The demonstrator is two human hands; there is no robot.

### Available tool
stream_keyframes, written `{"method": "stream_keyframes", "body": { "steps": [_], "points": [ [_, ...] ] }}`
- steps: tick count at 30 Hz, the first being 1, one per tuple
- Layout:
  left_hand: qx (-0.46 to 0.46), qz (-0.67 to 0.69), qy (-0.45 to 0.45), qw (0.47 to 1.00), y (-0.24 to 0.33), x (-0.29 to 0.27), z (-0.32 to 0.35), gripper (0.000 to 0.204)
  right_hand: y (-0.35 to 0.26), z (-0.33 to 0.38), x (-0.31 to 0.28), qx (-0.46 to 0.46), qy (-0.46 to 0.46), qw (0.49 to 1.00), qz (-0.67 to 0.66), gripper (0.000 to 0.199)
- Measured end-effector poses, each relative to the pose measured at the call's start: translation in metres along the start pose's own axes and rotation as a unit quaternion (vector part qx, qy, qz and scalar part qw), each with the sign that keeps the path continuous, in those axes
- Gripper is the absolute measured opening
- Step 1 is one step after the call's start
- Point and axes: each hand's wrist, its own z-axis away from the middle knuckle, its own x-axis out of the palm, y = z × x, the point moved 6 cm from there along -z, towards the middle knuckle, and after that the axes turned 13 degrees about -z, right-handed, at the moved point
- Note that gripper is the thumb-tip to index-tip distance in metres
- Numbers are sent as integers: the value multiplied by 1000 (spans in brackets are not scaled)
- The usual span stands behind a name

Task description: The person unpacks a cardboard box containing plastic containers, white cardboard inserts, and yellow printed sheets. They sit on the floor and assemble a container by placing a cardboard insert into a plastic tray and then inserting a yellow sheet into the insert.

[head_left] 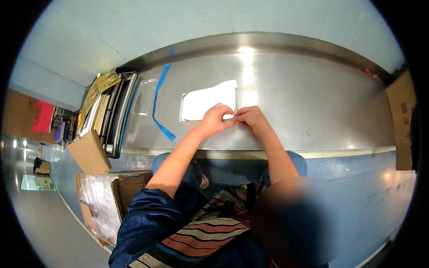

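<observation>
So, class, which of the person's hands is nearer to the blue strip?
The left hand. It is to the right of the blue strip, by the white sheet's near edge; the right hand is farther right, by the sheet's near right corner.

The bare left grip (216, 119) and right grip (252, 118) nearly meet at the near right corner of a white sheet (209, 100) in a clear tray (181, 107) on the metal bench (313, 107); left of them lies a blue strip (156, 96).
</observation>
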Motion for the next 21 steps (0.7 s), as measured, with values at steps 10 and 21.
{"method": "stream_keyframes", "body": {
  "steps": [10, 21],
  "points": [
    [22, -92, -1, 995, 7, 3, -6, 23, -2, 2, 0, -11, 33, 985, 171, 13],
    [61, -99, 60, 991, -4, 8, 18, 24, -15, 8, 16, -27, 66, 994, -86, 47]
  ]
}}
